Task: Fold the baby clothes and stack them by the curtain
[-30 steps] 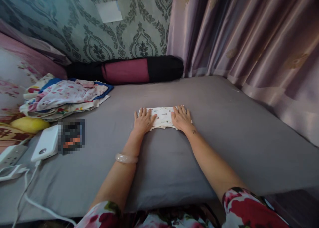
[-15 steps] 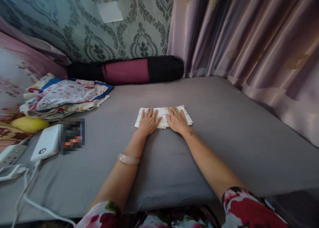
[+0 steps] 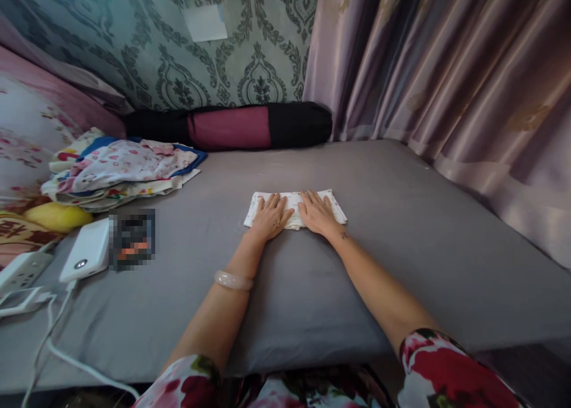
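A small white folded cloth [image 3: 292, 200] with tiny prints lies flat on the grey bed sheet [image 3: 392, 217]. Both my hands rest on it, palms down, fingers stretched out. My left hand [image 3: 270, 217] covers the cloth's left half, and a pale bangle [image 3: 232, 280] sits on that wrist. My right hand [image 3: 317, 212] presses the right half, close beside the left. The cloth's two ends stick out past my hands.
A pile of printed clothes [image 3: 120, 170] lies at the left. A black and maroon bolster [image 3: 236, 126] runs along the patterned wall. A white power bank [image 3: 87, 258], a socket strip [image 3: 22, 271] and cables sit at the near left. Curtains [image 3: 446, 81] hang at the right.
Both hands slid inward along the cloth from its ends toward the middle. The cloth's ends now show on either side.
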Available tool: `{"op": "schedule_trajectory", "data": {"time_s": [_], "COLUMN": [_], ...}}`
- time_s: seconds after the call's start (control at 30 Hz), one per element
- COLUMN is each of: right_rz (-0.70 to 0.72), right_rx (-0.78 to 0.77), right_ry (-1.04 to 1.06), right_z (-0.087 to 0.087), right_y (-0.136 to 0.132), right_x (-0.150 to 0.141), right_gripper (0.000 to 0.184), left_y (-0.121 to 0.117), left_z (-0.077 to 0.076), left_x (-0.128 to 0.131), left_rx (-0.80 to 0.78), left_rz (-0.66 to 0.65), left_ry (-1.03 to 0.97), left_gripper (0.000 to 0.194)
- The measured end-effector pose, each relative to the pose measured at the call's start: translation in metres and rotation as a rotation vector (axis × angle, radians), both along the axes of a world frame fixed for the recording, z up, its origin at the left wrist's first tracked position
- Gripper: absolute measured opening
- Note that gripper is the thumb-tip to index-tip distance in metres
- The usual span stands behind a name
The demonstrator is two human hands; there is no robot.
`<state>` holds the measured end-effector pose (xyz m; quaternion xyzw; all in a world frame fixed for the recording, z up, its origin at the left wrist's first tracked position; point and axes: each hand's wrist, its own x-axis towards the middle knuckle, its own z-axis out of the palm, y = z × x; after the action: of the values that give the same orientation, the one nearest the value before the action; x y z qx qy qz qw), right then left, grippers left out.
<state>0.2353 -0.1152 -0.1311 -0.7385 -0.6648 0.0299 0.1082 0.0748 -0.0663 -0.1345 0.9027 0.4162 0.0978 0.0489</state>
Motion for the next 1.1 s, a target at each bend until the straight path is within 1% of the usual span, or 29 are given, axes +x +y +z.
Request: {"op": "schedule_trajectory", "data": {"time_s": [0.07,0.13,0.27,0.37,0.43,0.5,0.57,0.67,0.73,0.8,0.93,1.0,1.1], "right_rz": [0.032,0.069,0.072,0.061,0.058,0.049,0.036,0.027,0.028,0.02,0.004,0.005,0.003], "right_rx": [0.023,0.038,0.037,0.047,0.036,0.005,-0.015,0.021,0.048,0.07,0.112,0.105,0.09], "right_ry": [0.002,0.005,-0.004,-0.014,-0.014,-0.011,-0.01,-0.013,-0.009,-0.006,-0.015,-0.016,-0.024], "right_z": [0.005,0.005,-0.005,-0.01,-0.008,-0.003,0.004,0.008,0.005,-0.001,-0.015,-0.018,-0.015], "right_y": [0.004,0.008,0.011,0.009,0.009,0.01,0.013,0.02,0.023,0.024,0.024,0.024,0.025], "right_x": [-0.007,-0.016,-0.029,-0.031,-0.03,-0.032,-0.037,-0.049,-0.059,-0.066,-0.07,-0.069,-0.069], "right_gripper": [0.053,0.053,0.055,0.055,0.055,0.055,0.053,0.052,0.053,0.053,0.053,0.053,0.053], "left_y": [0.002,0.006,0.016,0.022,0.025,0.028,0.031,0.035,0.036,0.037,0.04,0.041,0.042], "left_z": [0.001,0.002,-0.001,-0.003,-0.005,-0.007,-0.009,-0.01,-0.009,-0.008,-0.004,-0.004,-0.003], "left_x": [-0.001,-0.004,-0.019,-0.028,-0.03,-0.03,-0.03,-0.032,-0.035,-0.04,-0.047,-0.05,-0.052], "left_rx": [0.012,0.037,0.051,0.03,0.021,0.01,-0.002,-0.01,-0.012,-0.019,-0.051,-0.066,-0.081], "left_rz": [-0.007,0.025,0.106,0.115,0.112,0.124,0.16,0.229,0.277,0.334,0.434,0.464,0.482], "left_ry": [-0.06,-0.132,-0.217,-0.27,-0.318,-0.366,-0.405,-0.437,-0.444,-0.444,-0.442,-0.441,-0.435], "left_gripper": [0.046,0.039,0.034,0.034,0.034,0.034,0.034,0.033,0.034,0.034,0.035,0.037,0.037]}}
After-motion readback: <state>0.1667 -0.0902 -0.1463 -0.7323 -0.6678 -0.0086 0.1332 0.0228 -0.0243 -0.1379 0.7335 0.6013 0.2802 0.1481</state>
